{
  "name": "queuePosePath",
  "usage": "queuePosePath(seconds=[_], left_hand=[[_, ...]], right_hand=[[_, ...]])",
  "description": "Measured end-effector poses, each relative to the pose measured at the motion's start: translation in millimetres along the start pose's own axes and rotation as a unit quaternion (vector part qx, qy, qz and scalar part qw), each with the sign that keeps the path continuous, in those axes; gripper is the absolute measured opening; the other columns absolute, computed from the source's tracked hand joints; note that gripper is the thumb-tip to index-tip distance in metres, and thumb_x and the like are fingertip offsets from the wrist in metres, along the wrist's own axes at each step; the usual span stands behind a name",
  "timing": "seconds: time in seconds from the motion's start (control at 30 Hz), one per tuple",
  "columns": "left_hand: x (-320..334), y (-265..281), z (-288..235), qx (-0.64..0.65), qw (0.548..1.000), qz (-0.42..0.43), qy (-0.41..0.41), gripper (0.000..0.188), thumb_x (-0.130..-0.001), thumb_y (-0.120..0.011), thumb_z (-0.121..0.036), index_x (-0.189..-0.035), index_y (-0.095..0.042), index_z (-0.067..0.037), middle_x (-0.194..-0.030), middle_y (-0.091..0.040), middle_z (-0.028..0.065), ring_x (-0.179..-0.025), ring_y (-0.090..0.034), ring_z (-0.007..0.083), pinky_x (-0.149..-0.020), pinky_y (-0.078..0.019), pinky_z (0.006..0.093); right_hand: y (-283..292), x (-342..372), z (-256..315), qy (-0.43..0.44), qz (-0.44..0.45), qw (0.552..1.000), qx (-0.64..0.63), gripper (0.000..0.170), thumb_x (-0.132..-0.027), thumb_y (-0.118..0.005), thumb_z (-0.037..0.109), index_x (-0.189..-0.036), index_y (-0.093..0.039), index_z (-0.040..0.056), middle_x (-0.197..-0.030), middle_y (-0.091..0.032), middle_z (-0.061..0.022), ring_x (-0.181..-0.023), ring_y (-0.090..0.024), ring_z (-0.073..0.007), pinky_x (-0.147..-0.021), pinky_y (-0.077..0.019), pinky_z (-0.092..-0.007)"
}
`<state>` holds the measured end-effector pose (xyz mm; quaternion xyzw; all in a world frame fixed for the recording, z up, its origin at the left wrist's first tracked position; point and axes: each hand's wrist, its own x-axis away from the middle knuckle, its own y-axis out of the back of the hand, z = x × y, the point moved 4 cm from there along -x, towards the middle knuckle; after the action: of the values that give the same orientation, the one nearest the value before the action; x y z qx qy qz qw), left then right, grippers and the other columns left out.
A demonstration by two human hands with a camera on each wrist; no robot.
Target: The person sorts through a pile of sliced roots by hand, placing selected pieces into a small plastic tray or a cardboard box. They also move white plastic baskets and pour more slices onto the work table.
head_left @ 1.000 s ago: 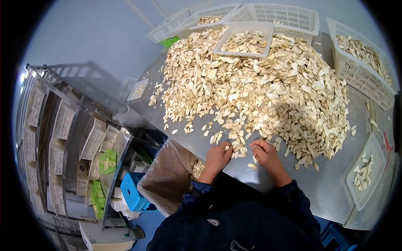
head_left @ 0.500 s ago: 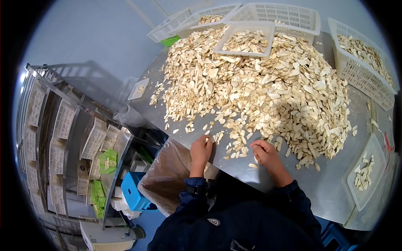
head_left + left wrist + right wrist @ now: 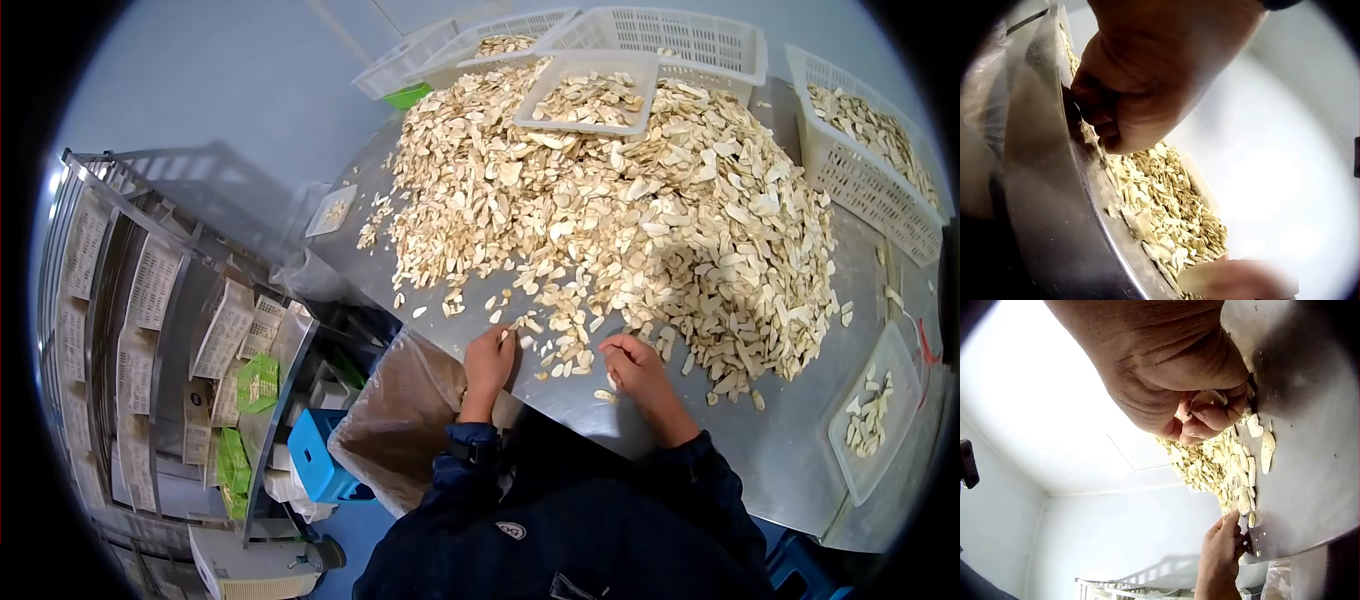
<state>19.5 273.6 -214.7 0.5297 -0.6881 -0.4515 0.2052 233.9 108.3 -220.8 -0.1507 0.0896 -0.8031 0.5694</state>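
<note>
Pale dried slices form a large heap (image 3: 600, 210) on the metal table, with loose ones at its front. My left hand (image 3: 487, 362) is at the table's front edge, thumb and fingers pinching a small slice at the left of the loose ones. Its fingers are curled downward in the left wrist view, the tips partly hidden. My right hand (image 3: 640, 375) rests low over the table, right of the loose slices. In the right wrist view, this hand (image 3: 1179, 381) has curled fingers around a pale slice, partly hidden by the palm.
White baskets (image 3: 865, 160) line the back and right. One shallow tray (image 3: 640, 125) sits on the heap, another tray (image 3: 850, 470) at the right. A lined bin (image 3: 385, 430) stands below the front edge, near shelving (image 3: 150, 225) and a blue stool (image 3: 318, 455).
My left hand has moved left from the loose slices toward the table edge, then slightly back right. My right hand has stayed nearly still.
</note>
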Motion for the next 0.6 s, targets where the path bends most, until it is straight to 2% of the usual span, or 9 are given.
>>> queuePosePath(seconds=[0.1, 0.13, 0.17, 0.2, 0.3, 0.4, 0.5, 0.6], left_hand=[[-1, -5, 5, 0.124, 0.991, -0.043, -0.023, 0.02, -0.094, -0.064, -0.024, -0.098, -0.07, -0.006, -0.065, -0.064, 0.0064, -0.056, -0.059, 0.0201, -0.056, -0.0476, 0.0337], [-2, -10, 10, 0.242, 0.969, 0.019, 0.047, 0.019, -0.095, -0.063, -0.024, -0.1, -0.069, -0.006, -0.064, -0.06, 0.004, -0.055, -0.055, 0.0178, -0.054, -0.0442, 0.0311], [-3, -14, 13, 0.355, 0.924, 0.08, 0.116, 0.018, -0.096, -0.062, -0.023, -0.102, -0.068, -0.006, -0.062, -0.056, 0.0016, -0.053, -0.051, 0.0154, -0.052, -0.0409, 0.0285], [-2, -18, 11, 0.46, 0.858, 0.139, 0.183, 0.018, -0.097, -0.061, -0.022, -0.104, -0.067, -0.006, -0.06, -0.052, -0.0008, -0.051, -0.048, 0.0131, -0.05, -0.0375, 0.0259], [0, -15, -7, 0.634, 0.729, 0.177, 0.187, 0.009, -0.099, -0.056, -0.018, -0.097, -0.058, -0.01, -0.067, -0.04, -0.0059, -0.054, -0.036, 0.0066, -0.048, -0.0286, 0.0212], [0, -12, -16, 0.717, 0.642, 0.174, 0.208, 0.01, -0.1, -0.053, -0.018, -0.093, -0.051, -0.012, -0.072, -0.043, -0.0016, -0.059, -0.04, 0.0087, -0.048, -0.0318, 0.0212], [1, -14, -16, 0.753, 0.597, 0.168, 0.22, 0.013, -0.099, -0.052, -0.021, -0.095, -0.054, -0.009, -0.083, -0.05, 0.0029, -0.066, -0.046, 0.0114, -0.048, -0.0328, 0.0214], [3, -14, -20, 0.765, 0.581, 0.173, 0.219, 0.014, -0.099, -0.053, -0.02, -0.094, -0.054, -0.006, -0.086, -0.053, 0.0054, -0.069, -0.048, 0.0139, -0.049, -0.0348, 0.0221]], right_hand=[[1, 1, 1, -0.006, -0.001, 1.0, -0.014, 0.014, -0.098, -0.056, 0.011, -0.1, -0.066, 0.0008, -0.07, -0.054, 0.0042, -0.059, -0.046, -0.003, -0.053, -0.0361, -0.0212], [2, 2, 2, -0.003, -0.002, 1.0, -0.013, 0.014, -0.098, -0.056, 0.01, -0.1, -0.066, 0.0007, -0.07, -0.054, 0.0043, -0.059, -0.046, -0.0029, -0.053, -0.0361, -0.0212], [1, 2, 2, -0.001, -0.002, 1.0, -0.012, 0.014, -0.098, -0.056, 0.01, -0.1, -0.066, 0.0006, -0.07, -0.054, 0.0043, -0.059, -0.045, -0.0029, -0.053, -0.036, -0.0212], [1, 2, 3, 0.001, -0.002, 1.0, -0.01, 0.014, -0.098, -0.056, 0.01, -0.101, -0.066, 0.0005, -0.07, -0.054, 0.0044, -0.059, -0.045, -0.0028, -0.053, -0.0359, -0.0212], [1, 2, 3, -0.007, -0.007, 1.0, -0.005, 0.014, -0.098, -0.056, 0.01, -0.101, -0.066, 0.0003, -0.07, -0.054, 0.0045, -0.06, -0.045, -0.0027, -0.054, -0.0357, -0.0211], [2, 1, 0, -0.008, -0.001, 1.0, -0.011, 0.014, -0.098, -0.056, 0.01, -0.101, -0.066, 0.0004, -0.07, -0.054, 0.0046, -0.06, -0.045, -0.0027, -0.054, -0.0357, -0.021], [2, 1, 0, -0.012, -0.002, 1.0, -0.007, 0.014, -0.098, -0.056, 0.01, -0.101, -0.066, 0.0006, -0.07, -0.054, 0.0047, -0.06, -0.045, -0.0025, -0.054, -0.0357, -0.0208], [2, 0, -1, -0.011, 0.0, 1.0, -0.015, 0.015, -0.097, -0.057, 0.011, -0.101, -0.067, 0.0006, -0.07, -0.054, 0.0047, -0.06, -0.046, -0.0028, -0.054, -0.0361, -0.0211]])
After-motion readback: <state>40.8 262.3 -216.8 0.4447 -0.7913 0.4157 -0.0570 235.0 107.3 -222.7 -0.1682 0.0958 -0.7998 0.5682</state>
